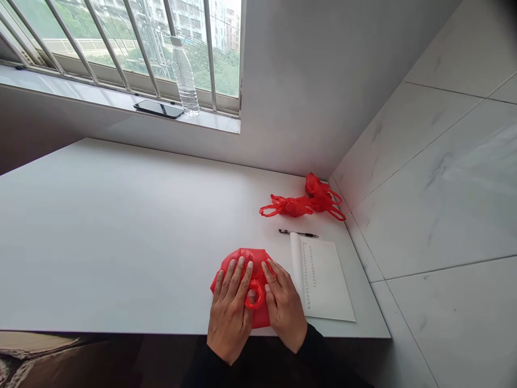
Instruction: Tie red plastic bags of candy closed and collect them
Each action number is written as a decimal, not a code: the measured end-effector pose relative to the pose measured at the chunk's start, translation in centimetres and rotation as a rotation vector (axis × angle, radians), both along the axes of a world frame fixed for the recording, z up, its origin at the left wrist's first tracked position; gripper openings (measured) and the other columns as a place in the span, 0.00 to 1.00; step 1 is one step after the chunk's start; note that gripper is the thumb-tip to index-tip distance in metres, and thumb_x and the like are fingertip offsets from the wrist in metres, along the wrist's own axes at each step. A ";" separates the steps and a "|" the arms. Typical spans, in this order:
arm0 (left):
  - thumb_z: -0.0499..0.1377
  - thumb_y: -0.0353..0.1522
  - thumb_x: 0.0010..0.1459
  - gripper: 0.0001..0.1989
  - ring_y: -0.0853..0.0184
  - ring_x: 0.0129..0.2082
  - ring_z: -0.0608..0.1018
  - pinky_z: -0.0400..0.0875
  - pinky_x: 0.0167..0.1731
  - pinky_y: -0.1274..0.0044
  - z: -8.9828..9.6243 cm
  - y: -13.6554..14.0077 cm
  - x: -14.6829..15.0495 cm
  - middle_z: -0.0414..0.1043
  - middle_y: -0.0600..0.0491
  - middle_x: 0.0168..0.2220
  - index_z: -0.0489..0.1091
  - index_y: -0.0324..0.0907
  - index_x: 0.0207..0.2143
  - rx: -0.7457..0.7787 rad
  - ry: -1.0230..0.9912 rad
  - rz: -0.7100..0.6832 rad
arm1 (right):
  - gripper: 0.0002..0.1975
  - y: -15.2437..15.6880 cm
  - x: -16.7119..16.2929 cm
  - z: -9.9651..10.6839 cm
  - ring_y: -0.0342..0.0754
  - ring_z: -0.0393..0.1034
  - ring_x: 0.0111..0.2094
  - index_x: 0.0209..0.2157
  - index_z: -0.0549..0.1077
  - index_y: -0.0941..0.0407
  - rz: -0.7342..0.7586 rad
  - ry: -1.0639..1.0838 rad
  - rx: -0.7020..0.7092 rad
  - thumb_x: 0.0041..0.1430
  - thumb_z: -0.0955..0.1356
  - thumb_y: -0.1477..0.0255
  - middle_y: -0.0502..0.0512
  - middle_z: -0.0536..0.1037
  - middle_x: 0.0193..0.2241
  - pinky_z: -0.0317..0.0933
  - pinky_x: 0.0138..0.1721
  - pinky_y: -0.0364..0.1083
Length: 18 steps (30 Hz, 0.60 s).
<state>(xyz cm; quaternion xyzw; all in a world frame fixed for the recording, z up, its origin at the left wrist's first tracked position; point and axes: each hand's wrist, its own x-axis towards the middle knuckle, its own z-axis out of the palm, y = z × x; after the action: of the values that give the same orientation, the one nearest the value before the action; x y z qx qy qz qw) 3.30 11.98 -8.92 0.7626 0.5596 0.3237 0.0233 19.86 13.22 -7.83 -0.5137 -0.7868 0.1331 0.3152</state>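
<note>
Left hand [230, 307] and right hand [286, 307] rest palm-down, fingers extended, on the red bag [258, 268] at the front edge of the worktop [133, 242]. Pressing while pulling back could slide it over; a rightward slip could shove the notebook [329, 280] just beside.

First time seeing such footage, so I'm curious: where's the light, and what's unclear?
Head view: daylight through the barred window, darkness below the table; left hand and right hand look sharp, but the notebook has writing too small to read.
</note>
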 end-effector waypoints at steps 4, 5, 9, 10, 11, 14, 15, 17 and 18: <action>0.48 0.27 0.68 0.32 0.59 0.73 0.52 0.41 0.71 0.64 0.1 -0.1 0.4 0.52 0.50 0.72 0.48 0.43 0.72 0.004 0.028 0.017 | 0.30 -0.2 0.2 -0.4 0.54 0.55 0.68 0.71 0.54 0.51 -0.019 -0.076 0.024 0.70 0.57 0.77 0.56 0.62 0.67 0.61 0.65 0.61; 0.48 0.27 0.68 0.32 0.59 0.73 0.52 0.41 0.71 0.64 0.2 -0.1 0.5 0.52 0.50 0.72 0.48 0.43 0.72 -0.001 0.032 0.016 | 0.31 -0.3 0.1 -0.4 0.54 0.55 0.68 0.71 0.54 0.51 -0.025 -0.086 0.028 0.69 0.57 0.78 0.56 0.62 0.67 0.61 0.65 0.62; 0.49 0.28 0.68 0.31 0.58 0.72 0.53 0.42 0.71 0.64 -0.2 0.3 0.4 0.53 0.51 0.72 0.49 0.42 0.72 -0.016 0.020 -0.004 | 0.32 -0.2 0.0 -1.1 0.55 0.54 0.69 0.72 0.52 0.51 -0.061 -0.136 0.052 0.69 0.58 0.78 0.55 0.62 0.68 0.62 0.64 0.62; 0.49 0.28 0.68 0.31 0.58 0.72 0.53 0.42 0.71 0.64 -0.5 0.6 0.4 0.53 0.50 0.72 0.49 0.42 0.72 -0.016 0.013 -0.012 | 0.32 0.0 -0.1 -1.4 0.55 0.54 0.69 0.72 0.51 0.51 -0.071 -0.149 0.064 0.69 0.58 0.78 0.55 0.62 0.67 0.62 0.64 0.62; 0.49 0.27 0.68 0.31 0.58 0.72 0.53 0.42 0.71 0.64 -0.8 0.7 0.4 0.53 0.50 0.72 0.49 0.42 0.72 -0.016 0.005 -0.017 | 0.32 0.2 0.0 -1.7 0.55 0.54 0.69 0.72 0.50 0.51 -0.078 -0.162 0.077 0.69 0.58 0.78 0.56 0.62 0.67 0.62 0.64 0.62; 0.49 0.26 0.67 0.32 0.59 0.73 0.51 0.42 0.71 0.62 -1.1 0.7 0.9 0.53 0.49 0.71 0.49 0.41 0.72 -0.026 0.008 0.002 | 0.32 0.1 0.4 -2.5 0.57 0.59 0.66 0.73 0.47 0.50 -0.066 -0.180 0.115 0.70 0.57 0.75 0.58 0.65 0.66 0.65 0.60 0.63; 0.49 0.26 0.67 0.31 0.59 0.73 0.50 0.43 0.70 0.62 -0.9 0.3 1.2 0.54 0.48 0.71 0.50 0.40 0.72 -0.038 0.024 0.020 | 0.32 -0.2 0.7 -2.6 0.58 0.61 0.65 0.73 0.46 0.49 -0.050 -0.178 0.127 0.71 0.57 0.74 0.59 0.66 0.65 0.66 0.59 0.63; 0.49 0.27 0.66 0.31 0.60 0.73 0.49 0.45 0.70 0.62 -0.2 -0.8 1.7 0.54 0.49 0.71 0.52 0.41 0.71 -0.076 0.078 0.059 | 0.30 -1.3 1.5 -2.8 0.61 0.67 0.60 0.73 0.46 0.49 -0.042 -0.141 0.161 0.73 0.56 0.71 0.62 0.70 0.61 0.68 0.54 0.65; 0.50 0.30 0.66 0.31 0.61 0.73 0.49 0.48 0.70 0.62 0.4 -1.5 1.8 0.53 0.52 0.72 0.53 0.43 0.71 -0.102 0.113 0.070 | 0.29 -1.7 2.0 -3.0 0.63 0.68 0.59 0.73 0.48 0.49 -0.029 -0.129 0.166 0.73 0.56 0.70 0.63 0.71 0.60 0.68 0.54 0.66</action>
<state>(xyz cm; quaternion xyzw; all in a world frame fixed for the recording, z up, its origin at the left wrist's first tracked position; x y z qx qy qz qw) 5.06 10.50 -8.51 0.7575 0.6020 0.2520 0.0190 21.83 11.52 -10.85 -0.5045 -0.8064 0.0294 0.3072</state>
